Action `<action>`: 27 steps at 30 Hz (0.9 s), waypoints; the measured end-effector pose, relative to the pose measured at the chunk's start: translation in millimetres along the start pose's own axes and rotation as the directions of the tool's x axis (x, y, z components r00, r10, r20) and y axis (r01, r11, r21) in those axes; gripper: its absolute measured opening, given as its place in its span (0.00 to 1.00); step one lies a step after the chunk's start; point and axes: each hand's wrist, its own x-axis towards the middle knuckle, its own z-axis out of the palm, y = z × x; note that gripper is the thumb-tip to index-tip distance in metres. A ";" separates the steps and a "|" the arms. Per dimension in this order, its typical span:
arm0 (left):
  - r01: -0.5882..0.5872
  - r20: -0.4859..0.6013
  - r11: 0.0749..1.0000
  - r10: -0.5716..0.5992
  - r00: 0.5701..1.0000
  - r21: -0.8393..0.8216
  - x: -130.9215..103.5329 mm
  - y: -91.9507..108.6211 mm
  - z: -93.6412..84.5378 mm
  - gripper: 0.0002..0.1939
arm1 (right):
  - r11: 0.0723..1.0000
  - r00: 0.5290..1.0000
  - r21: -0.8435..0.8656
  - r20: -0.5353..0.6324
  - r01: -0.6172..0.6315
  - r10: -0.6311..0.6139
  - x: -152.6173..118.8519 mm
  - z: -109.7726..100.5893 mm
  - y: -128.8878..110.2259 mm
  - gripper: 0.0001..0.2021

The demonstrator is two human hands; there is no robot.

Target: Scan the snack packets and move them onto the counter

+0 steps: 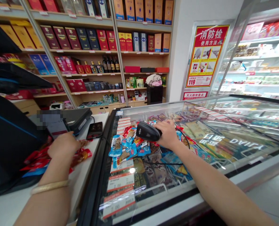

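My right hand (pixel 168 133) is wrapped round the grip of a black barcode scanner (pixel 149 131), its head facing left. Below and around the scanner, small blue and red snack packets (pixel 127 147) lie in a loose pile on the glass top of a chest freezer (pixel 149 194). At the counter my left hand (pixel 63 146) is curled among red snack packets (pixel 39 157); what its fingers hold is hidden. Just behind that hand stands a slab with a lit screen (pixel 56 128), partly blurred out; I cannot tell whether the hand touches it.
A black phone (pixel 94 130) lies on the white counter (pixel 83 169) beside a dark flat machine (pixel 76 117). A dark monitor stand (pixel 10 138) rises at left. Price tags (pixel 120 182) line the freezer's edge. Shelves of boxed bottles (pixel 83 39) cover the back wall.
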 end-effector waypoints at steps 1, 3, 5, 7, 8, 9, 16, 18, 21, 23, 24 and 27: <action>0.046 -0.009 0.994 -0.046 0.999 0.102 -3.1 4.3 -1.3 0.12 | 1.000 1.000 0.001 0.002 -0.001 0.001 0.0 0.3 0.2 0.13; 0.097 -0.032 0.967 -0.092 0.995 0.237 -9.3 14.2 -3.6 0.15 | 1.000 1.000 0.003 0.005 0.000 0.000 -0.1 0.8 0.6 0.13; 0.079 -0.096 0.981 -0.063 0.993 0.176 -13.7 23.8 -3.7 0.19 | 1.000 1.000 0.004 0.004 0.006 -0.006 0.0 1.1 0.7 0.13; 0.058 -0.205 0.998 -0.059 0.977 -0.012 -16.3 31.9 0.0 0.23 | 1.000 1.000 0.001 0.005 0.011 -0.011 0.2 1.0 0.6 0.13; 0.042 -0.248 0.987 -0.080 0.965 -0.155 -17.5 35.7 3.2 0.26 | 1.000 1.000 -0.002 0.006 0.011 -0.011 0.3 0.8 0.5 0.13; 0.024 -0.260 0.946 -0.114 0.959 -0.324 -18.8 39.6 7.3 0.29 | 1.000 1.000 -0.005 0.008 0.010 -0.010 0.5 0.5 0.3 0.13; 0.203 0.191 0.342 -0.067 0.979 -0.917 -41.3 71.8 35.3 0.14 | 1.000 1.000 -0.001 0.021 -0.009 0.009 1.6 -3.0 -2.3 0.13; 0.274 0.278 0.287 -0.027 0.960 -0.918 -48.7 79.5 40.4 0.11 | 1.000 0.999 -0.004 0.032 -0.009 0.009 1.9 -4.5 -3.7 0.14; 0.363 0.376 0.261 0.001 0.927 -0.895 -57.0 86.2 47.6 0.08 | 1.000 0.998 0.000 0.055 0.005 -0.005 2.6 -7.1 -6.3 0.14; 0.392 0.411 0.281 0.012 0.912 -0.876 -60.6 87.6 51.8 0.08 | 1.000 0.997 0.012 0.073 0.022 -0.023 3.1 -8.9 -8.0 0.14; 0.397 0.423 0.298 0.024 0.906 -0.868 -62.0 87.5 53.7 0.09 | 0.999 0.996 0.016 0.084 0.032 -0.033 3.3 -9.8 -9.0 0.14; 0.398 0.452 0.362 0.075 0.889 -0.843 -65.2 85.8 57.6 0.09 | 0.998 0.991 0.024 0.123 0.057 -0.060 4.1 -12.4 -11.8 0.14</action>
